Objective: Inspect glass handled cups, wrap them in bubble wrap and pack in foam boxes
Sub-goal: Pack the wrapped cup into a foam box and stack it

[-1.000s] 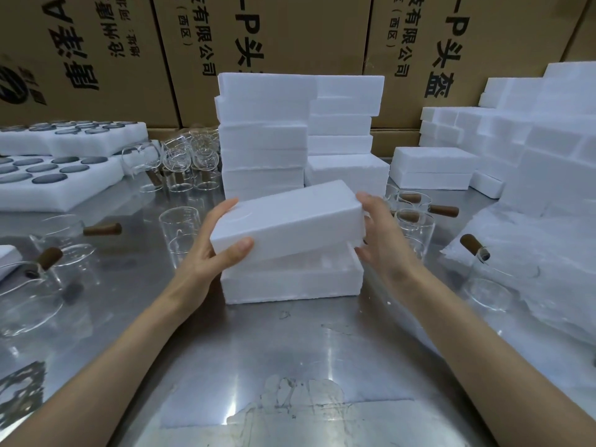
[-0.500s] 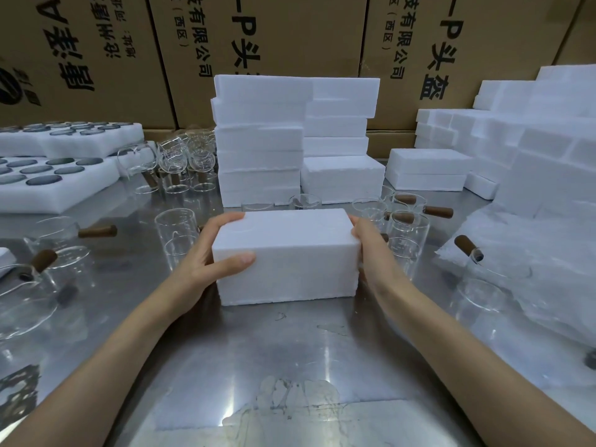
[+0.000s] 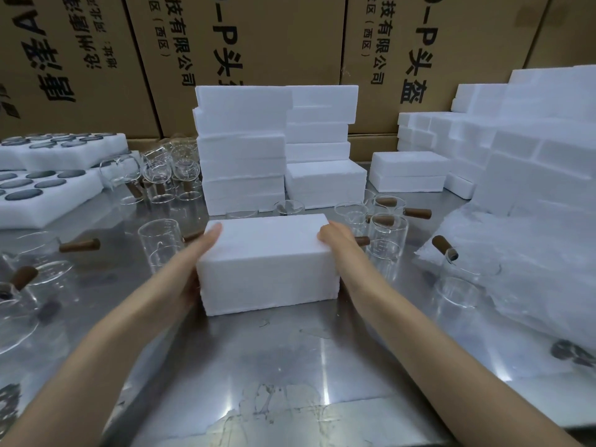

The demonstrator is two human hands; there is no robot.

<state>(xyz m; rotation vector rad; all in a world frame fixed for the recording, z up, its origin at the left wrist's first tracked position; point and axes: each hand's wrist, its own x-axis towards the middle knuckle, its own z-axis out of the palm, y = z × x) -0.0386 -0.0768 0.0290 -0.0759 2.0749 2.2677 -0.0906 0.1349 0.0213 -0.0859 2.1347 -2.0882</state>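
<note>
a: cardboard cartons (image 3: 264,53) line the back wall, and stacks of foam boxes (image 3: 245,150) stand on the steel bench (image 3: 290,356) in front of them.

b: where's the closed foam box (image 3: 267,262)?

a: on the bench, mid-frame, held between both hands. left hand (image 3: 196,262) clasps its left end, thumb on the lid. right hand (image 3: 335,243) wraps the right end, fingers curled over the top edge.

b: and the cups?

a: glass cups with wooden handles (image 3: 383,233) stand around it, and bubble wrap (image 3: 522,269) lies to the right.
</note>
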